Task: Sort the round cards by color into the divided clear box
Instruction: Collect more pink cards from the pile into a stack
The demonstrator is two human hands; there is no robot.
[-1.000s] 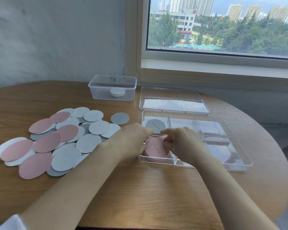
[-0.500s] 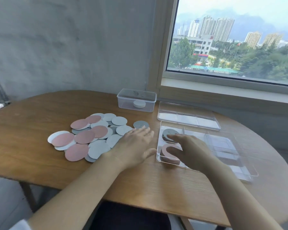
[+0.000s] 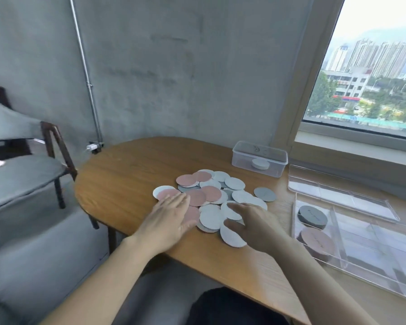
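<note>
Both hands are over the pile of round cards in the middle of the table. The left hand is flat with its fingers spread, on the pink cards at the pile's near side. The right hand is open too, fingers bent a little, just above the white cards. Neither hand has a grip on any card.

The divided clear box sits by the table's right edge. It has a gray stack in one part and a pink stack in the next part.

What could go wrong? The cards lie on top of each other, so a hand may pick up two colors at once. A flat hand could also push cards toward the near edge, and they might fall off.

The box's lid lies behind the box. A small tub stands near the window. Nothing stands between the pile and the box.
</note>
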